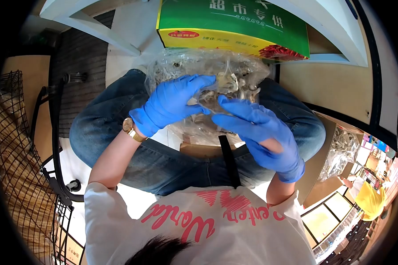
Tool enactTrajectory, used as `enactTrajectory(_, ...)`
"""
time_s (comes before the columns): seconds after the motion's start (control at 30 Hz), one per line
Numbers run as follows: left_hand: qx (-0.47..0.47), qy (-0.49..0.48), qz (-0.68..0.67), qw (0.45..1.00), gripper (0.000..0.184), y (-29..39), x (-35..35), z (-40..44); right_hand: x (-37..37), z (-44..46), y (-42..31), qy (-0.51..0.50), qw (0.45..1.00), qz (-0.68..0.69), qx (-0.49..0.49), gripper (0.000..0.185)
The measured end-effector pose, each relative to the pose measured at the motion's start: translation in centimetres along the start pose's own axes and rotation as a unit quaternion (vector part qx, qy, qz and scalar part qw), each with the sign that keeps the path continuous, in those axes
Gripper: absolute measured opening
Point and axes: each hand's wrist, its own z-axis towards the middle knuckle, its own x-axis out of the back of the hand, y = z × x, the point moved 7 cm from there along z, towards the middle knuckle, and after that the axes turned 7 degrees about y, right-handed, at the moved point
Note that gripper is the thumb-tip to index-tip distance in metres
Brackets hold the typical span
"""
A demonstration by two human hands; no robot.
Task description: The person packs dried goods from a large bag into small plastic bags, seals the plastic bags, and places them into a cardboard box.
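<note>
Near a green-and-yellow printed carton (234, 33), the clear plastic bag (199, 64) of greyish dried pieces (250, 93) lies between the knees (303, 117), and it could slip and spill, because the right hand (267, 134) has fingers spread, while whether the left hand (170, 101) pinches it, I cannot tell.

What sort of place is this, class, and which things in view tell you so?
Probably a shop or its stockroom: there is a wire cart, a green box printed with Chinese words for "supermarket supply", and a clear plastic bag of goods.
</note>
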Motion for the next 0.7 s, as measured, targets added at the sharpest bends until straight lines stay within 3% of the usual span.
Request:
enactTrajectory(0.07,0.015,-0.004,-0.009,1.0,0.062,-0.2,0.2,0.0,0.4,-0.2,-0.7,-0.006,0.999,0.035,0.005,0.045)
enactTrajectory(0.13,0.021,-0.005,-0.004,1.0,0.061,-0.3,0.1,0.0,1.5,-0.2,-2.6,0.029,0.983,0.152,0.1,0.036)
enactTrajectory(0.27,-0.002,0.001,0.001,1.0,0.062,-0.4,0.1,-0.1,1.1,-0.9,-2.2,0.097,0.955,0.265,0.088,0.028)
enactTrajectory(0.3,-0.002,0.0,0.001,1.0,0.062,-0.3,0.2,-0.1,0.5,-0.9,-1.1,0.129,0.941,0.312,0.036,0.029)
enactTrajectory(0.4,0.019,-0.015,-0.015,1.0,0.061,-0.5,0.7,0.0,0.2,-0.6,0.4,0.131,0.946,0.289,-0.068,0.029)
enactTrajectory(0.5,0.019,-0.002,-0.032,0.999,0.06,-0.5,1.4,0.0,0.3,-1.0,1.0,0.115,0.955,0.275,0.011,0.032)
enactTrajectory(0.57,0.011,-0.002,-0.035,0.999,0.059,-0.4,1.3,0.0,0.3,-1.0,1.7,0.11,0.987,0.097,-0.064,0.034)
enactTrajectory(0.6,0.011,-0.002,-0.035,0.999,0.059,-0.4,1.4,0.0,0.4,-1.3,1.8,0.111,0.987,0.097,-0.064,0.034)
enactTrajectory(0.7,0.008,0.0,-0.025,1.0,0.06,-0.2,1.4,0.0,2.6,-3.1,4.5,0.289,0.943,0.103,-0.127,0.043)
